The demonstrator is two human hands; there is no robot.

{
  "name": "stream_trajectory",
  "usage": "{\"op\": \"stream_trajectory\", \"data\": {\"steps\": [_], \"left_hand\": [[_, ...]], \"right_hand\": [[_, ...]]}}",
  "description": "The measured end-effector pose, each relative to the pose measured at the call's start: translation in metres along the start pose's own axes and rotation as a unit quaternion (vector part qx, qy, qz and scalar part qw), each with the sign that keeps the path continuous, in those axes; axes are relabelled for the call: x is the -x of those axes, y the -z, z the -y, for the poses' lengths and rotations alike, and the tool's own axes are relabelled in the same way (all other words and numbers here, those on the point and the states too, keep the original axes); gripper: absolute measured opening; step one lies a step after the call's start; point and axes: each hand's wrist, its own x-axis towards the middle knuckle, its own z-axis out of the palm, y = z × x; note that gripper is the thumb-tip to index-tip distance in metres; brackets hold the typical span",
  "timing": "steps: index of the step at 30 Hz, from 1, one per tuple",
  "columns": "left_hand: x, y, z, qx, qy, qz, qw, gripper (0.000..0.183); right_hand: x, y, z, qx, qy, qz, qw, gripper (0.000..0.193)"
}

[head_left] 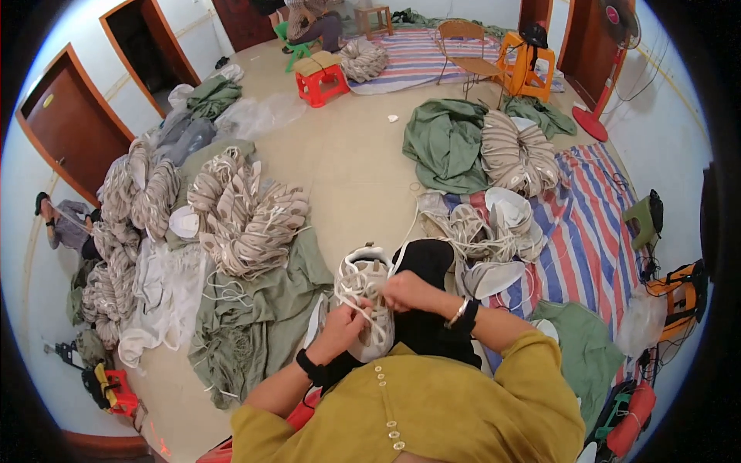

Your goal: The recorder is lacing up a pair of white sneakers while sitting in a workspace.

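A beige and white sneaker (pixel 366 270) rests on my lap, its toe toward me and its opening facing away. White shoelace (pixel 379 333) criss-crosses its front. My left hand (pixel 344 332) is closed at the shoe's left side, pinching the lace between thumb and fingers. Across from it, my right hand (pixel 414 294) is closed over the lace at the shoe's right edge. A strand of lace rises beyond that hand, above my black trouser leg (pixel 426 258). Just to the right, several loose shoes (pixel 494 279) lie with tangled laces.
Bundled shoes (pixel 247 208) are heaped at left on green cloth (pixel 262 309). Another shoe bundle (pixel 521 154) sits at right beside green fabric (pixel 445 147). Striped sheeting (pixel 579 255) covers the right floor. Farther off are a red stool (pixel 322 86), a chair (pixel 467 58) and a seated person (pixel 316 27).
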Motion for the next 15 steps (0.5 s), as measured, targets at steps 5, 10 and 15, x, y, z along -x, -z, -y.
{"op": "stream_trajectory", "data": {"steps": [5, 10, 15], "left_hand": [[-0.003, 0.0, 0.011, 0.091, 0.043, 0.01, 0.995, 0.026], [0.015, 0.0, 0.008, 0.125, -0.013, 0.021, 0.992, 0.034], [0.006, 0.013, 0.008, 0.201, 0.016, -0.005, 0.979, 0.021]], "right_hand": [[0.021, 0.002, -0.014, -0.309, -0.155, 0.214, 0.914, 0.035], [0.065, 0.103, 0.002, -0.086, 0.095, 0.002, 0.992, 0.027], [0.128, 0.26, -0.026, -0.409, 0.175, -0.474, 0.76, 0.021]]}}
